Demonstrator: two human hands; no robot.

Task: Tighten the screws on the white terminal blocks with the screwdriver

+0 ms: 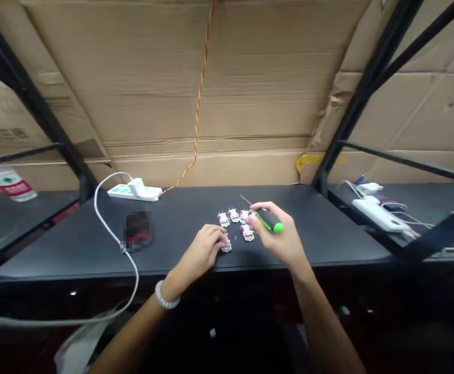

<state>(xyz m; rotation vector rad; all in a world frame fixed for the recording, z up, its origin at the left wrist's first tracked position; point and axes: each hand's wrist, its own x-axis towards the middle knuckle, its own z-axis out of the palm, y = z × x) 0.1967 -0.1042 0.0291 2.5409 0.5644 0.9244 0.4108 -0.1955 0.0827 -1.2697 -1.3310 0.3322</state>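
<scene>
My right hand (279, 234) is closed around the black and green handle of a screwdriver (266, 219). Its thin shaft points up and left, over the far side of the small parts. My left hand (203, 246) has its fingers closed on one small white and purple part (227, 244) that rests on the dark tabletop. Several similar parts (234, 215) lie in a loose group between and beyond my hands, and one of them (246, 232) sits just left of my right hand. Their exact kind is too small to make out.
A white power strip (149, 194) with a plug stands at the back left, its white cable (101, 217) looping over the table's front edge. A blurred dark object (137, 229) lies nearby. Black frame posts (357, 98) rise on both sides; cardboard (250, 93) backs the table.
</scene>
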